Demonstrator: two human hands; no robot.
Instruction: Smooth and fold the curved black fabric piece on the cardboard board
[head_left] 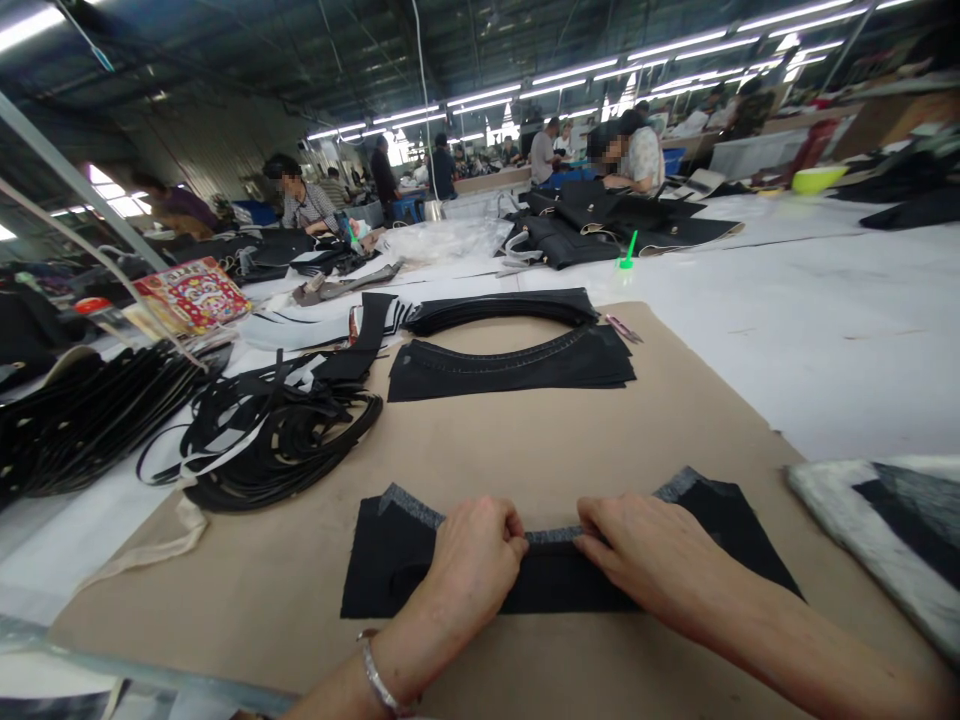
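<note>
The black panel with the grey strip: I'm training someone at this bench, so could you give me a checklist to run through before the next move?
1. Black panel resting on the brown sheet: ok.
2. Left grip at the grey strip: ok, fingertips pinched at its edge.
3. Right grip at the strip: ok, fingertips pinched there too.
4. Strip seated along its whole length: cannot tell, the hands cover parts of it.
5. Snips away from the panel: ok, beside the stacked black pieces.

Left hand (476, 560) and right hand (649, 550) sit apart, thumbs pinched toward curled fingers, forearms (787, 635) angling inward.
</note>
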